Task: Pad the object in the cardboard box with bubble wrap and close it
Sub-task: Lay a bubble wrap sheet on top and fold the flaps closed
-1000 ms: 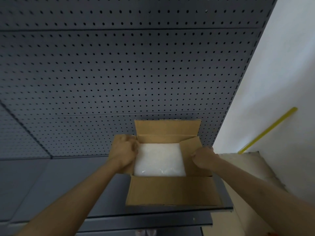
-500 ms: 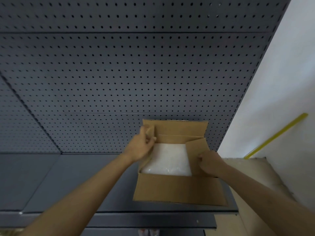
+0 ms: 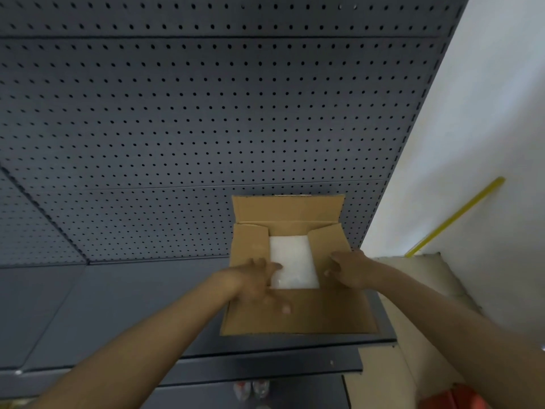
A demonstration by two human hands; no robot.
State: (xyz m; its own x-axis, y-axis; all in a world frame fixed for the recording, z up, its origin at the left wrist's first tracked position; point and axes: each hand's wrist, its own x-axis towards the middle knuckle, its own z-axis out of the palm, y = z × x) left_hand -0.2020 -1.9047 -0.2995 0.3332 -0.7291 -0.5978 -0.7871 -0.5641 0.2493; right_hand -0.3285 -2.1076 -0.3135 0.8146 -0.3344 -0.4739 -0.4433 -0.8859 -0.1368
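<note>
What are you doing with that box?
A person is closing up a cardboard box that sits on a dark shelf in front of a pegboard wall. White bubble wrap already fills the inside. The two side flaps are folded in over it: the left hand rests at the near end of the left flap, and the right hand presses on the right flap. The far flap stands up and the near one hangs open, so the box isn't shut yet.
</note>
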